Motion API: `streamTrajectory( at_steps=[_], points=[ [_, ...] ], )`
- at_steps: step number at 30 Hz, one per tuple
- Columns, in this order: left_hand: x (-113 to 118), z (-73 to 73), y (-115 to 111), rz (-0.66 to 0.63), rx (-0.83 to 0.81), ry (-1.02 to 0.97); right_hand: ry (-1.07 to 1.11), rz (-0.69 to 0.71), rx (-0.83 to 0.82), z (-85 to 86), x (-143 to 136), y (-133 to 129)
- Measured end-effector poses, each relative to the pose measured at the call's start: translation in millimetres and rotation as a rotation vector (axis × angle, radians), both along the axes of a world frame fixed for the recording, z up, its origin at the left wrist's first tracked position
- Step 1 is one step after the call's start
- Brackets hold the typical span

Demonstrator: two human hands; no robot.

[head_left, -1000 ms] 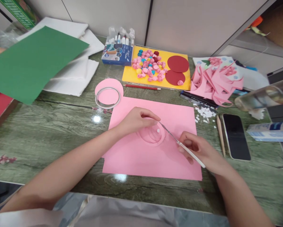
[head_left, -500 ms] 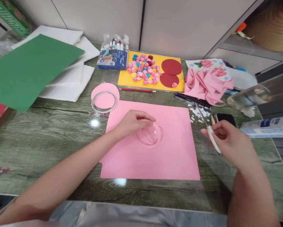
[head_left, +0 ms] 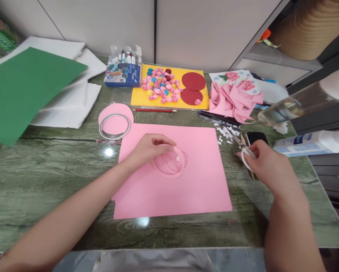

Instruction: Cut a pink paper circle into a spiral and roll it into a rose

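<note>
Over the middle of a pink paper sheet [head_left: 198, 189], my left hand [head_left: 151, 149] pinches the edge of a pink paper spiral [head_left: 169, 173]. A small white bit [head_left: 177, 159] sits on the spiral. My right hand [head_left: 267, 162] is closed on the white handles of a pair of scissors [head_left: 247, 156], low at the right of the sheet. The blades point away from me, partly hidden, beside a black phone-like object [head_left: 256, 138] and scattered white paper bits [head_left: 226, 133].
Behind the sheet lie a tape roll [head_left: 101, 130] on a pink disc, a red pencil [head_left: 155, 110] and a yellow sheet [head_left: 137, 98] bearing small paper rolls. Pink scraps [head_left: 234, 98], a clear bottle [head_left: 294, 105] and a white bottle [head_left: 302, 143] stand right. Green paper [head_left: 36, 90] lies left.
My right hand has lowered the scissors toward the table beside the phone-like object. My left hand keeps its pinch on the spiral. The whole view has shifted slightly.
</note>
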State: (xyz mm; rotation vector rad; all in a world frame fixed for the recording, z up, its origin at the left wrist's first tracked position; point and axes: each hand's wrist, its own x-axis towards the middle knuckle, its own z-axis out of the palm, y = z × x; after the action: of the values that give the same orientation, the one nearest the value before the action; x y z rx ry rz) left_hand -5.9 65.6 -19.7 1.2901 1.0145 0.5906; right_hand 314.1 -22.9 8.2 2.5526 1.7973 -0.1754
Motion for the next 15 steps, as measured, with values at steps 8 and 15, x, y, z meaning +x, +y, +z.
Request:
streamTrajectory(
  at_steps=[8,15],
  points=[
    [2.2,-3.4,0.1,0.048,-0.063,-0.087,0.233,0.155,0.168,-15.3,-31.2,7.8],
    [2.3,-1.2,-0.4,0.053,-0.051,-0.108,0.136,0.38,0.248,-27.9,-48.0,7.8]
  ],
)
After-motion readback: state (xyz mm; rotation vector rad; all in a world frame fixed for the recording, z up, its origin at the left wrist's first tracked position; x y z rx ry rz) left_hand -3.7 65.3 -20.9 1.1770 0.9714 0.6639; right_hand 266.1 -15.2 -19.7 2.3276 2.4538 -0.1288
